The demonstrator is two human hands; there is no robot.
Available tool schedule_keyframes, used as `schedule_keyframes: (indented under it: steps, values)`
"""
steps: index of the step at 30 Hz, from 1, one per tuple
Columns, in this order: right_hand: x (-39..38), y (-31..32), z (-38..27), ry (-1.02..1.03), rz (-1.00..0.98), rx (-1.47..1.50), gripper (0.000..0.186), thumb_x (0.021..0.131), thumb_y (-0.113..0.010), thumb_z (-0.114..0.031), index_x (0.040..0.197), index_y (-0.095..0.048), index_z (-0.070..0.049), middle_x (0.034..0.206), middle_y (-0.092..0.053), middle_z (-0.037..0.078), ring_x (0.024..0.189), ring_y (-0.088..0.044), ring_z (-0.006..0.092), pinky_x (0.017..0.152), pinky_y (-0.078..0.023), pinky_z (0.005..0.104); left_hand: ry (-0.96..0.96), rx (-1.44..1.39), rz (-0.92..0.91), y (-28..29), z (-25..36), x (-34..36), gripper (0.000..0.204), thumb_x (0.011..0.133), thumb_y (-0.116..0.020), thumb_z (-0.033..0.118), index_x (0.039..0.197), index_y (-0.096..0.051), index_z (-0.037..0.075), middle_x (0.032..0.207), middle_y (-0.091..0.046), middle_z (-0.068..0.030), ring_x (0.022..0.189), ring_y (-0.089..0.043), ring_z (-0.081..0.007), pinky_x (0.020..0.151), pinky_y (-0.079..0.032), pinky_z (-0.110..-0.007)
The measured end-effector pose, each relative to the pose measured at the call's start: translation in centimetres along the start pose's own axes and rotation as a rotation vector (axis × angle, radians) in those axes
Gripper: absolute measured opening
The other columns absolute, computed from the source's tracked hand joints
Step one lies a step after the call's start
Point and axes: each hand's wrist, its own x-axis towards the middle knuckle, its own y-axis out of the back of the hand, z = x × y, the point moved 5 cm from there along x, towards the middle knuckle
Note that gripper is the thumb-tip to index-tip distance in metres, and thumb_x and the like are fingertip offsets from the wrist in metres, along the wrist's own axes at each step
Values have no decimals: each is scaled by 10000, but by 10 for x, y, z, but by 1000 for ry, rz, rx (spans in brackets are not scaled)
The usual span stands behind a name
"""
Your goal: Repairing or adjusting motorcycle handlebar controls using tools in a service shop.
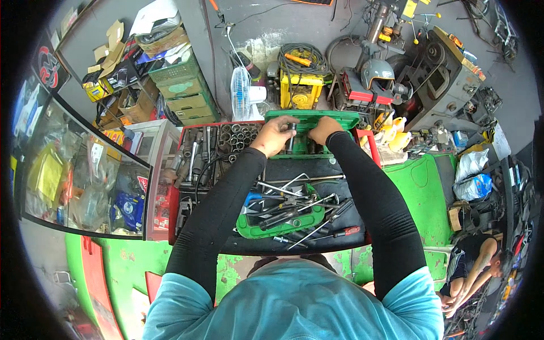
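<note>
A green plastic tool case [309, 115] lies open at the back of the workbench. Over its left part, my left hand [274, 137] pinches a dark metal cylinder, apparently a long socket [292, 136], held upright. My right hand [324, 130] reaches into the right part of the case with its fingers curled together; what they hold, if anything, is hidden. Left of the case, many round sockets [241, 136] sit in a red-edged drawer. Nearer to me, a green tray [249, 228] is heaped with pliers, screwdrivers and hex keys.
A red-handled screwdriver [347, 232] lies at the bench's front right. Left stands a glass display cabinet [85, 175]. Behind the bench are a white-blue fan [241, 93], a yellow machine [300, 90] and a helmet [377, 75]. Another person [476, 263] crouches at the lower right.
</note>
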Motion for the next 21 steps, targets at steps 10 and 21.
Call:
schedule_keyframes:
  steps: [10, 21]
  values:
    - [3, -1, 2, 70, -158, 70, 506, 750, -699, -449, 785, -725, 55, 822, -708, 239, 838, -705, 336, 799, -543, 415, 52, 159, 34, -14, -16, 16, 209, 926, -652, 92, 1117, -697, 20, 849, -654, -13, 661, -572, -81, 562, -504, -271]
    - [3, 5, 13, 143, -232, -65, 468, 784, -669, -407, 867, -730, 49, 922, -710, 246, 878, -695, 360, 790, -540, 423, -124, 537, 125, -60, -16, 40, 451, 728, -726, 35, 1165, -638, -27, 1004, -707, -217, 921, -695, -323, 787, -524, -388]
